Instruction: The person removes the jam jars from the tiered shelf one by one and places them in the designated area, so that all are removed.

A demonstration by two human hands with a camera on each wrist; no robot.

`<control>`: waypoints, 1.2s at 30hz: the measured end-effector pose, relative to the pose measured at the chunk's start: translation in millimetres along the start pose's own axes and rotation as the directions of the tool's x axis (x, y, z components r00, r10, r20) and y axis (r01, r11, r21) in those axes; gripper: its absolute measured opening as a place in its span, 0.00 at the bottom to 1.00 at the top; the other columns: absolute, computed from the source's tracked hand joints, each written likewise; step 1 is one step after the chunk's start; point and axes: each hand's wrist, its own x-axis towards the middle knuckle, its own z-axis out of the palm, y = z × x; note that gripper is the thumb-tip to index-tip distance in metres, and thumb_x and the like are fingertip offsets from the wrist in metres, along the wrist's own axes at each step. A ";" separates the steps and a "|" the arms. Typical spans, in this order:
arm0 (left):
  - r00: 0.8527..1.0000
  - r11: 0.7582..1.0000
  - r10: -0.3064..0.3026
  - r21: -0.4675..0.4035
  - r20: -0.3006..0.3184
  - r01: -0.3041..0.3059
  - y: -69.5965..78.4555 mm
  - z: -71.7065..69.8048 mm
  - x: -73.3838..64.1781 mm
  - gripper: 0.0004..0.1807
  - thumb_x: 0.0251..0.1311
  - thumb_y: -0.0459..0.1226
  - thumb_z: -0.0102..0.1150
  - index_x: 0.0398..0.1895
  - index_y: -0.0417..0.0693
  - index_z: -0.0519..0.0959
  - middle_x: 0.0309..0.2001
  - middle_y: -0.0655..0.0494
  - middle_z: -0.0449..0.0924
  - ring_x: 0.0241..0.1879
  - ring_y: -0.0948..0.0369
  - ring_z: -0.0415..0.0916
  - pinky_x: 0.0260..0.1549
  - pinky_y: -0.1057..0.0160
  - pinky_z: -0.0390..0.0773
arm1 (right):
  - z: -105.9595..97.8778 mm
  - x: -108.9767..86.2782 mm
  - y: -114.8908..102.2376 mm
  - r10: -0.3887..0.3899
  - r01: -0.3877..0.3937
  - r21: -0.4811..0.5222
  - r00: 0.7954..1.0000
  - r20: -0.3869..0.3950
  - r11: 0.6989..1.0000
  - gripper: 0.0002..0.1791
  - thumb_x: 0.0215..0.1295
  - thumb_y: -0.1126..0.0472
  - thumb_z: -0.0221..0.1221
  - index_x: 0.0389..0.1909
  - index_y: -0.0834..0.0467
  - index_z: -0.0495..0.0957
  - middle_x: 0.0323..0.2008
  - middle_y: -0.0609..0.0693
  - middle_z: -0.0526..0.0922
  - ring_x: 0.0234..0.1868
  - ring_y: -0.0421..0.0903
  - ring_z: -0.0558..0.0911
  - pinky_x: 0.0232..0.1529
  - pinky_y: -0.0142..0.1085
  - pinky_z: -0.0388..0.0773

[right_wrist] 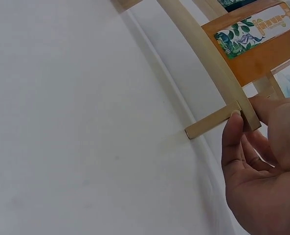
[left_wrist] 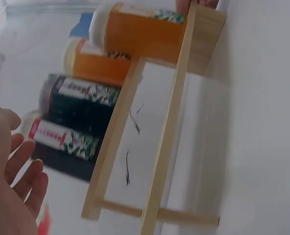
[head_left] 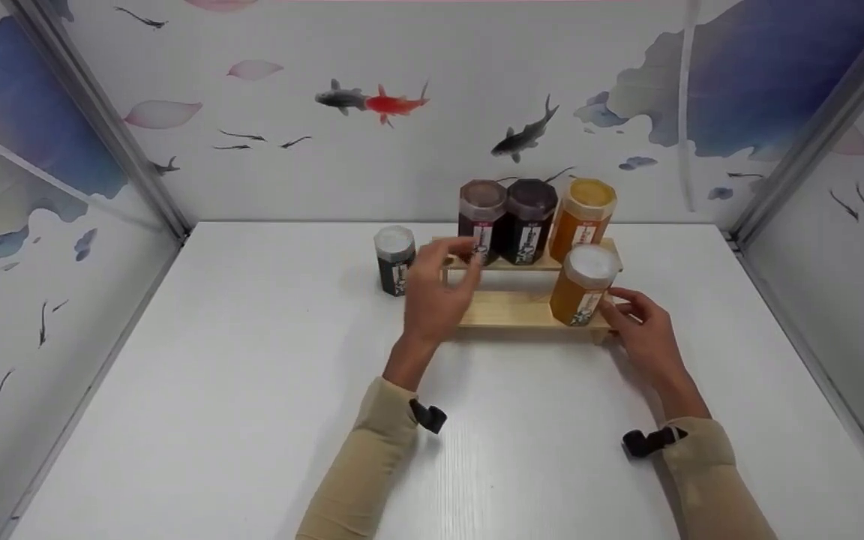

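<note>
R hand, ctr-right of frame: thumb + fingers pinch R end of rack, lower shelf. Rack stands on counter, just R of ctr. L hand, frame ctr: part open, fingers loosely bent, no grip on anything, near rack's L end. Amber jar upright, lower shelf R end. Black jar on counter, L of rack. Upper shelf L-R: maroon-label jar, dk jar, orange jar. Fish-print wall up top.
</note>
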 end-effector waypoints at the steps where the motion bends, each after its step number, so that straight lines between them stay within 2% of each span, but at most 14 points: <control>1: 0.998 1.000 0.005 -0.017 0.067 -0.004 6.5 7.8 -2.6 0.17 0.75 0.43 0.67 0.61 0.48 0.85 0.56 0.55 0.88 0.57 0.58 0.83 0.58 0.57 0.86 | -0.7 -0.2 -0.2 0.003 -0.003 0.001 1.000 -0.001 1.000 0.39 0.78 0.34 0.59 0.81 0.48 0.66 0.61 0.53 0.77 0.54 0.45 0.80 0.51 0.24 0.85; 3: 0.982 0.999 0.000 -0.043 0.189 0.008 17.8 23.9 -6.9 0.20 0.74 0.44 0.68 0.64 0.47 0.83 0.60 0.55 0.85 0.60 0.55 0.83 0.60 0.60 0.85 | -2.3 -0.5 -0.4 0.010 -0.010 -0.002 1.000 -0.007 1.000 0.40 0.77 0.33 0.59 0.81 0.48 0.66 0.61 0.52 0.77 0.56 0.46 0.80 0.51 0.24 0.84; 5: 0.961 0.998 -0.006 -0.057 0.277 0.022 26.5 39.2 -10.4 0.23 0.74 0.44 0.68 0.67 0.47 0.81 0.63 0.55 0.84 0.62 0.53 0.82 0.62 0.60 0.85 | -3.8 -0.5 -0.1 0.017 -0.017 0.002 1.000 -0.012 1.000 0.40 0.77 0.32 0.59 0.81 0.47 0.66 0.61 0.51 0.76 0.57 0.46 0.79 0.51 0.24 0.84; 7: 0.944 0.998 -0.011 -0.052 0.330 0.030 33.1 53.4 -13.5 0.24 0.75 0.45 0.69 0.69 0.48 0.79 0.65 0.55 0.82 0.63 0.53 0.81 0.63 0.62 0.84 | -4.4 -1.3 0.5 0.019 -0.019 0.010 1.000 -0.018 1.000 0.40 0.76 0.32 0.59 0.81 0.48 0.67 0.61 0.51 0.76 0.58 0.46 0.79 0.51 0.24 0.84; 10: 0.930 0.999 -0.015 -0.039 0.367 0.032 39.8 72.9 -16.2 0.27 0.74 0.47 0.70 0.71 0.50 0.77 0.67 0.54 0.80 0.64 0.55 0.80 0.63 0.64 0.84 | -4.0 -2.0 1.7 0.004 -0.003 0.022 1.000 -0.027 1.000 0.39 0.77 0.34 0.60 0.80 0.50 0.68 0.60 0.50 0.77 0.56 0.44 0.80 0.50 0.25 0.84; 12: 0.930 0.999 -0.030 -0.027 0.366 0.043 42.3 84.3 -17.4 0.31 0.72 0.47 0.71 0.73 0.51 0.74 0.68 0.54 0.79 0.66 0.57 0.79 0.63 0.66 0.83 | -2.9 -2.3 1.5 -0.015 0.015 0.026 1.000 -0.026 1.000 0.38 0.78 0.37 0.61 0.80 0.52 0.69 0.59 0.50 0.78 0.55 0.43 0.81 0.50 0.26 0.85; 16: 0.942 0.998 -0.062 -0.005 0.329 0.067 44.8 104.6 -17.8 0.38 0.68 0.48 0.75 0.76 0.51 0.70 0.70 0.54 0.76 0.68 0.56 0.78 0.65 0.65 0.82 | -1.7 -1.2 0.3 -0.029 0.030 0.025 0.999 -0.023 0.999 0.35 0.80 0.41 0.60 0.79 0.53 0.69 0.57 0.50 0.80 0.53 0.42 0.81 0.48 0.28 0.85; 21: 0.949 0.994 -0.107 0.012 0.298 0.109 45.5 123.8 -18.4 0.45 0.64 0.50 0.78 0.80 0.56 0.65 0.70 0.55 0.74 0.68 0.59 0.77 0.68 0.65 0.80 | -1.6 -0.9 -0.9 -0.015 0.015 0.017 1.000 -0.024 1.000 0.38 0.77 0.36 0.61 0.79 0.52 0.69 0.59 0.51 0.80 0.54 0.42 0.81 0.49 0.28 0.85; 23: 0.948 0.991 -0.130 0.024 0.289 0.128 44.4 129.3 -20.2 0.48 0.62 0.50 0.80 0.82 0.62 0.63 0.70 0.56 0.73 0.69 0.61 0.76 0.69 0.63 0.79 | -1.6 -1.2 -0.6 -0.020 0.020 0.009 1.000 -0.024 1.000 0.40 0.76 0.34 0.62 0.79 0.51 0.70 0.60 0.52 0.80 0.53 0.41 0.81 0.50 0.27 0.85; 27: 0.948 0.988 -0.156 0.060 0.276 0.145 40.7 134.8 -25.7 0.49 0.61 0.51 0.81 0.83 0.76 0.62 0.70 0.57 0.73 0.72 0.60 0.74 0.70 0.55 0.80 | -0.9 -5.6 -5.8 -0.030 0.030 0.001 0.999 -0.023 1.000 0.39 0.76 0.36 0.62 0.79 0.52 0.70 0.60 0.54 0.81 0.52 0.40 0.81 0.50 0.28 0.85; 29: 0.950 0.986 -0.161 0.076 0.267 0.146 39.7 134.6 -27.8 0.49 0.61 0.51 0.80 0.82 0.79 0.63 0.70 0.58 0.73 0.72 0.59 0.74 0.71 0.52 0.80 | -0.5 -7.5 -8.9 -0.028 0.028 0.004 0.999 -0.017 1.000 0.37 0.77 0.38 0.62 0.79 0.52 0.70 0.61 0.55 0.80 0.53 0.40 0.81 0.50 0.28 0.85; 33: 0.960 0.990 -0.141 0.052 0.243 0.132 38.7 131.6 -30.3 0.45 0.62 0.50 0.80 0.80 0.73 0.66 0.72 0.58 0.74 0.73 0.59 0.74 0.72 0.54 0.78 | -0.5 -6.2 -7.5 -0.023 0.023 0.015 1.000 -0.010 1.000 0.36 0.79 0.39 0.62 0.79 0.52 0.70 0.62 0.55 0.80 0.52 0.41 0.81 0.50 0.28 0.85; 36: 0.966 0.994 -0.104 -0.012 0.235 0.110 37.5 129.2 -32.0 0.43 0.64 0.48 0.79 0.79 0.66 0.68 0.75 0.57 0.73 0.75 0.60 0.73 0.75 0.56 0.75 | -1.0 -1.3 -0.6 -0.031 0.031 0.005 0.999 -0.023 0.999 0.36 0.78 0.38 0.62 0.79 0.51 0.71 0.61 0.55 0.80 0.52 0.40 0.81 0.50 0.27 0.85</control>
